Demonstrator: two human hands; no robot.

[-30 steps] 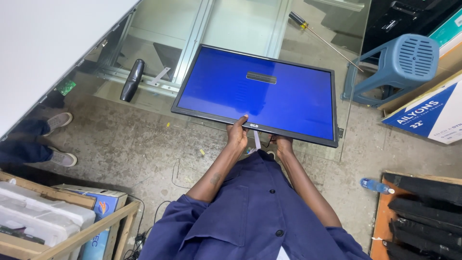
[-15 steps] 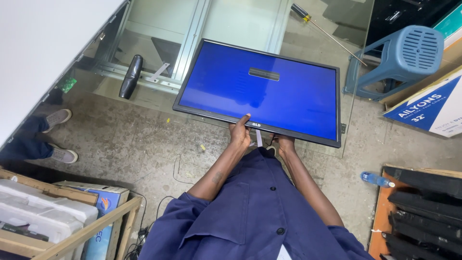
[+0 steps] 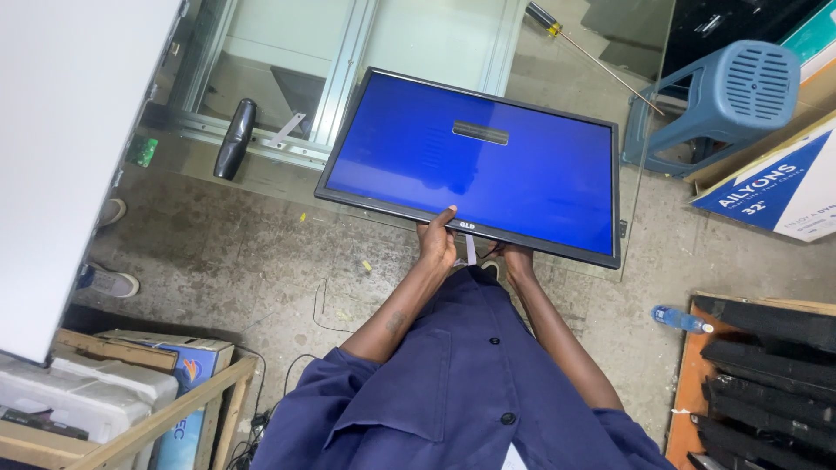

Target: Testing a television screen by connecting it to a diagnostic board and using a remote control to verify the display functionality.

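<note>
1. Over the concrete floor (image 3: 218,261): flat-screen monitor (image 3: 475,161), lit blue w/ a small grey box near top, held nearly flat, tilted, above a glass sheet (image 3: 418,35).
2. Blue plastic stool (image 3: 723,100) to its right; long screwdriver (image 3: 592,54) lies near it.
3. Left hand (image 3: 437,244) clamped on monitor's near bezel, thumb on top.
4. Right hand (image 3: 515,257) under same edge, mostly hidden; grip can't tell.

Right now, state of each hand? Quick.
Left hand: closed on the near edge of the flat screen, thumb on the bezel.
Right hand: under the same edge, mostly hidden; its grip cannot be told.
</note>
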